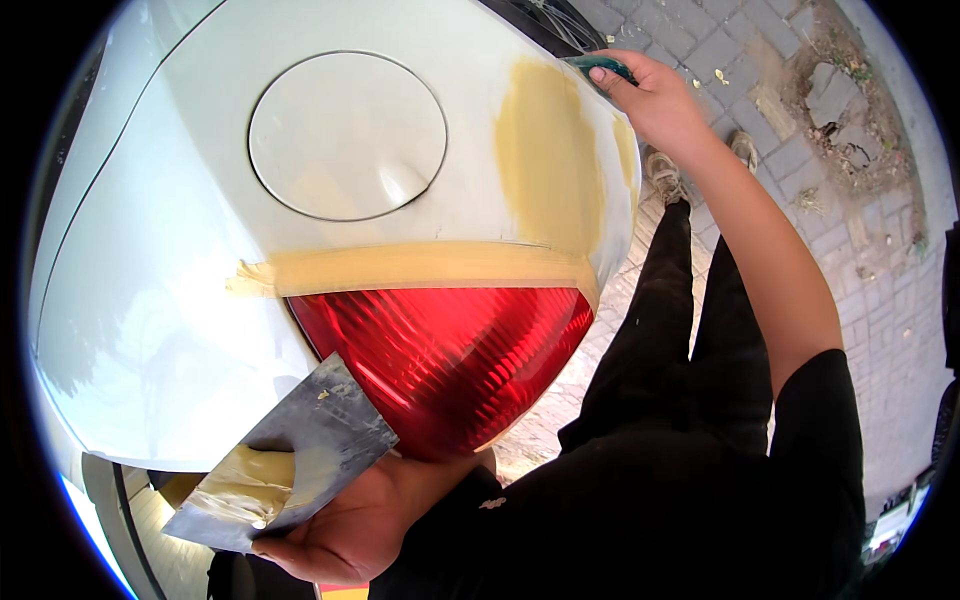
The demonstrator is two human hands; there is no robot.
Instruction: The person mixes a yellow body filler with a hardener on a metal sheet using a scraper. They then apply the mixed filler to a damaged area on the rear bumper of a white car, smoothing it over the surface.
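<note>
My left hand [350, 525] is closed under a flat grey plate [345, 425], which carries a thick lump of yellowish putty [250, 485]. The plate lies tilted next to the car's red tail light [450, 350]. At the far edge of the white car body [350, 30], my right hand [655, 100] pinches a dark green spreader [605, 68] between thumb and fingers. The spreader sits against the rounded corner of the panel; its working edge is hard to make out. Close by, a broad smear of yellowish filler [550, 150] covers the panel.
Masking tape [420, 266] runs along the top of the tail light. A round fuel flap [347, 135] is set in the panel. Grey paving [800, 170] lies below, with a broken patch [845, 110] at the far right. My legs and shoes stand beside the car.
</note>
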